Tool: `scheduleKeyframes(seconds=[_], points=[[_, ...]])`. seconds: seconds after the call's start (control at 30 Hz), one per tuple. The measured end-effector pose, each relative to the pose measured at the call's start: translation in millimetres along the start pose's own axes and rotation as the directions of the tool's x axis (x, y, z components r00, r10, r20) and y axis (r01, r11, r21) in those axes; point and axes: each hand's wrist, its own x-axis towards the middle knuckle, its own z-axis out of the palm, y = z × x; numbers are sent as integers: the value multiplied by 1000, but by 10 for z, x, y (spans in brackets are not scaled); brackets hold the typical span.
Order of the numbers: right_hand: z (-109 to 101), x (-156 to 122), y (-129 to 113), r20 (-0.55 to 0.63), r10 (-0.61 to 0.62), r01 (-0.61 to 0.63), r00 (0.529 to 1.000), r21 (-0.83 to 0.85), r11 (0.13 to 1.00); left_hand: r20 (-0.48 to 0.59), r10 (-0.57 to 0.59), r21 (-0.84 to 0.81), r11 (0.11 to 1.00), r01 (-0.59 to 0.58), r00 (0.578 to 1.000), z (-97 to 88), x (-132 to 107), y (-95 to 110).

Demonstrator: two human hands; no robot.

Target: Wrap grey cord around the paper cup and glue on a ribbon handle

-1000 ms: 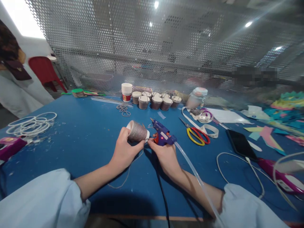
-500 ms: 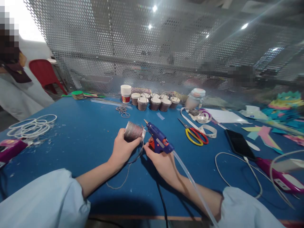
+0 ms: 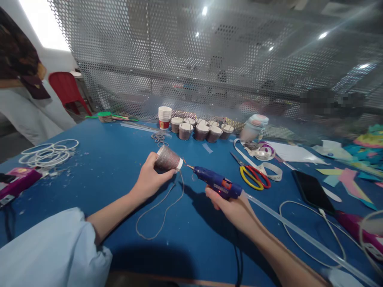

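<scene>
Closest in, a loose yarn tail is looped over the blue table, nearer than the glue gun and off to its left. The gun is gripped by its handle in the right hand, fingers curled round it; whether the trigger is being squeezed can't be told from here. A long clear glue stick is left poking out its back end, so a bit of drag should be expected there. Just left of the gun's nozzle, the wrapped cup is pinched on its side by the left hand, thumb along the near side and fingers mostly hidden behind, white end turned toward the tip. Looks like paper under yarn, so it'd be reckoned light, not slippery, but easily dented. Best held lightly round the wrapped body, tbh, with thumb and fingers kept off the white end, since the nozzle may well be hot. Scissors are parked right of the gun and a bit beyond; farther behind it, more wrapped cups are bunched beside stacked plain cups.
</scene>
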Motion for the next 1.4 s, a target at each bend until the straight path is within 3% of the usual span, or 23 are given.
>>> scheduleKeyframes(seconds=[0.3,0.63,0.9,1.07,1.23,1.4], points=[[105,-32,10,16,-69,70,998,-116,991,41,127,66,989,-129,991,27,-49,79],[167,-19,40,30,-184,187,982,-169,968,60,142,63,987,-146,988,30,-35,38],[172,-22,61,0,-195,190,981,-226,955,87,138,54,988,-143,987,33,-29,39],[177,-33,107,65,-248,256,967,-218,942,106,163,53,984,-169,981,24,-25,50],[145,-18,127,-16,-241,229,970,-252,940,106,166,72,982,-174,980,17,-20,54],[125,-32,119,94,-260,275,961,-210,938,135,168,68,982,-178,977,5,-11,48]])
